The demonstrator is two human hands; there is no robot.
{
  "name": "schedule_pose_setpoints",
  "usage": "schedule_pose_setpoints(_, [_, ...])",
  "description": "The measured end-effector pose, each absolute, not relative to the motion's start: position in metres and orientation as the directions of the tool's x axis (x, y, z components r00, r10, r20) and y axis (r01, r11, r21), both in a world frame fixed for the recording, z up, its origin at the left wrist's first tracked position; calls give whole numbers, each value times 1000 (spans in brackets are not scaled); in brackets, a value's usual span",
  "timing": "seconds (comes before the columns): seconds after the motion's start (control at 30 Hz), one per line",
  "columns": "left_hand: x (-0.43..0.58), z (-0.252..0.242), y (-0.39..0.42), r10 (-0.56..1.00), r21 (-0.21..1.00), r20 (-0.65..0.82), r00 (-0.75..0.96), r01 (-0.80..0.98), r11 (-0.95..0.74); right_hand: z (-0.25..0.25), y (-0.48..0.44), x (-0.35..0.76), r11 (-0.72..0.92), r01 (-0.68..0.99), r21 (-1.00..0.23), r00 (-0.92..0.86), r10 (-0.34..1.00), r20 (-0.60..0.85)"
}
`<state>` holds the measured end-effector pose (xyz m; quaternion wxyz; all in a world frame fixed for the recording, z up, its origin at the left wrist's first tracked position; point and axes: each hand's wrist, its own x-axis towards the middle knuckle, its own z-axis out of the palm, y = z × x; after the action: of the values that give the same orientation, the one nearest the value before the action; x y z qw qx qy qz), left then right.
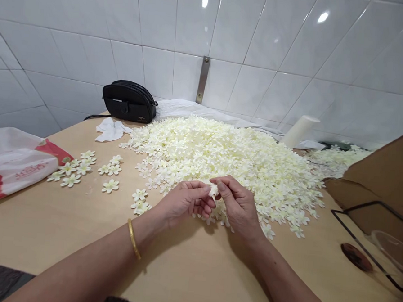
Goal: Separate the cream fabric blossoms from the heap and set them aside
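Between my two hands is a small bunched white artificial flower [214, 191], pinched from both sides by the fingertips. My left hand [188, 198] grips it with thumb and forefinger, the other fingers curled below. From the right, my right hand [238, 206] pinches the same flower between thumb and forefinger. Just behind and beneath the hands spreads a large heap of pale cream artificial flowers [201, 146]. Near my left wrist, a few loose flowers [140, 202] lie on the wooden table [92, 235]. The flower's details are partly hidden by the fingers.
At the left lie a red and white plastic bag [21, 164] and more flowers [110, 186]. A black bag [129, 101] and crumpled tissue [111, 129] sit farther back. Right of the heap are a white roll [299, 131], cardboard [375, 182] and a black metal frame [362, 238]. A tiled wall rises behind.
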<state>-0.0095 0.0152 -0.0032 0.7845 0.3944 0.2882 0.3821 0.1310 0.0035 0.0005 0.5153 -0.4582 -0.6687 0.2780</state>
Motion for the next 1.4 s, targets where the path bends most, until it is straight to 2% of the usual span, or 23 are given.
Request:
schedule_pose_setpoints(0.1, [-8,-5,15,845,803,-159,511,-431,412,-2,4,130,444,341,-829,-52,889,455])
schedule_pose_setpoints(0.27, [-6,-1,11,892,792,-110,439,-503,346,-5,0,126,456,374,-808,-125,888,443])
schedule_pose_setpoints(0.37, [-6,0,11,901,799,-91,423,-509,319,-5,-2,124,470,382,-796,-141,881,452])
schedule_pose_setpoints(0.53, [-7,-2,12,911,811,-145,387,-480,333,-5,0,125,512,457,-728,-167,853,495])
schedule_pose_setpoints(0.83, [-8,-2,13,932,852,-184,312,-422,309,4,-6,131,429,616,-661,-67,864,498])
schedule_pose_setpoints(0.9, [-8,-3,13,934,866,-164,316,-406,290,5,-5,134,404,610,-681,-21,868,497])
schedule_pose_setpoints(1.03, [-9,-3,13,941,897,-133,312,-366,248,3,1,142,356,525,-773,145,858,493])
schedule_pose_setpoints(1.1, [-9,-2,12,949,933,-99,299,-305,193,2,4,142,344,417,-841,176,878,446])
schedule_pose_setpoints(1.17, [-8,1,8,965,981,-10,261,-184,60,3,5,140,306,220,-926,107,936,334])
schedule_pose_setpoints(1.23, [-7,4,3,967,989,148,209,-30,-145,5,5,136,196,2,-981,-38,980,196])
schedule_pose_setpoints(1.3, [-4,6,-3,927,931,329,179,103,-351,6,3,132,65,-142,-988,-156,984,87])
schedule_pose_setpoints(1.4, [-1,7,-9,849,821,491,197,221,-526,5,2,130,-70,-218,-973,-237,971,-17])
